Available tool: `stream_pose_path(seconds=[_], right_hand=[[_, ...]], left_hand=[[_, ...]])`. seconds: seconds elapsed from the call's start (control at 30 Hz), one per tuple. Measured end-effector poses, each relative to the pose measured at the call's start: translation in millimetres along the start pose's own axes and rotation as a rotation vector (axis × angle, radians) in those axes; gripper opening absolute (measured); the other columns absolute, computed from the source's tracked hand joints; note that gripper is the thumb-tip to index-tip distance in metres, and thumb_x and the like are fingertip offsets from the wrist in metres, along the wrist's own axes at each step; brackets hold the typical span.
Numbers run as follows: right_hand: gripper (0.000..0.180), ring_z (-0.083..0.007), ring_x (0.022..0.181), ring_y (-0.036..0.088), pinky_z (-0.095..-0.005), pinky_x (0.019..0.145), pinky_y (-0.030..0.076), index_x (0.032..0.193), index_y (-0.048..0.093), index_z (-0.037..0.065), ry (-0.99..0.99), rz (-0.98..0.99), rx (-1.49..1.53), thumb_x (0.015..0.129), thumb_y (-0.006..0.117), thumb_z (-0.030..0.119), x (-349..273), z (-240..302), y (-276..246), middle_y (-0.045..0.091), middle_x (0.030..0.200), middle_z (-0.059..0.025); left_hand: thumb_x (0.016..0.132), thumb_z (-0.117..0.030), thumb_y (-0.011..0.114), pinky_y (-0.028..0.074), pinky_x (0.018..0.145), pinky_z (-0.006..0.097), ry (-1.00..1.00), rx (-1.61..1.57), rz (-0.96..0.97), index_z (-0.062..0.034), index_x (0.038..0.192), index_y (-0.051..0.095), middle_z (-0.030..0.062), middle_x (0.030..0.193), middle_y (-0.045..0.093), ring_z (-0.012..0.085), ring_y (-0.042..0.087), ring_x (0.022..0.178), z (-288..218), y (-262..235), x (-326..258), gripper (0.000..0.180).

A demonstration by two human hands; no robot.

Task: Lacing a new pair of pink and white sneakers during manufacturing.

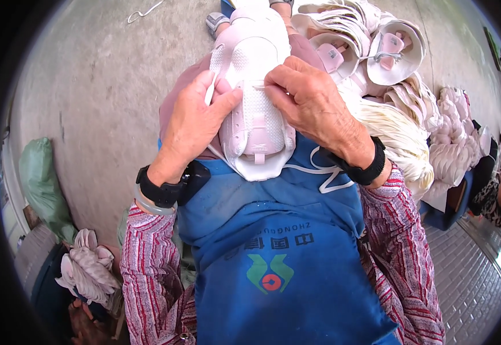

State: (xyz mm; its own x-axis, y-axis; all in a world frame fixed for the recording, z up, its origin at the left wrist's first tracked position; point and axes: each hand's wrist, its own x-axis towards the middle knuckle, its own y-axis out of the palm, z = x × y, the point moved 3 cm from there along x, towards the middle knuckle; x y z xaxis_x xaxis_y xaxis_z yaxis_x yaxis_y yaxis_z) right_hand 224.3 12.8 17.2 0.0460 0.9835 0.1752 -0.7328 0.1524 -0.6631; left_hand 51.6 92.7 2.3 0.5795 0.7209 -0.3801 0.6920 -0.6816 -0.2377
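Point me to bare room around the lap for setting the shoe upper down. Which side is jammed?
Free: the concrete floor beyond the left hand, bordered by the green sack and the blue apron. Crowded: past the right hand, stacked pale uppers and a lace bundle fill the space. The shoe upper covers the lap.

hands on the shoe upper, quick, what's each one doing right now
Left hand: shut on the pale pink shoe upper, gripping its side.
Right hand: fingers pinched on the same shoe upper.

Bag and printed emblem

A green sack [42, 187] is seen at nine o'clock; a green-and-red emblem [270, 275], possibly printed, at six o'clock.
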Motion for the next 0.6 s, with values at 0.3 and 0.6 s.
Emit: stream_pose_path(seconds=[0.3,0.6], right_hand=[[0.011,-0.0315,0.069,0.061,-0.0391,0.063,0.049,0.084,0.064,-0.001,0.173,0.039,0.078,0.083,0.061,0.009,1.1,-9.9,-16.9,0.061,0.077,-0.0163],[0.008,-0.0323,0.071,0.062,-0.0396,0.064,0.049,0.084,0.064,0.0,0.061,0.032,-0.005,0.082,0.064,0.008,1.5,-6.6,-4.8,0.06,0.079,-0.0152]], left_hand=[[0.081,-0.021,0.073,0.042,0.054,0.028,0.013,0.212,0.08,-0.0022,0.088,0.053,0.0021,0.067,0.052,0.0098,0.048,0.061,-4.0,3.4,6.3,0.029],[0.083,-0.021,0.07,0.044,0.055,0.028,0.008,0.134,0.079,-0.0016,0.084,0.055,0.0025,0.066,0.054,0.0095,0.051,0.062,-2.5,3.5,9.1,0.025]])
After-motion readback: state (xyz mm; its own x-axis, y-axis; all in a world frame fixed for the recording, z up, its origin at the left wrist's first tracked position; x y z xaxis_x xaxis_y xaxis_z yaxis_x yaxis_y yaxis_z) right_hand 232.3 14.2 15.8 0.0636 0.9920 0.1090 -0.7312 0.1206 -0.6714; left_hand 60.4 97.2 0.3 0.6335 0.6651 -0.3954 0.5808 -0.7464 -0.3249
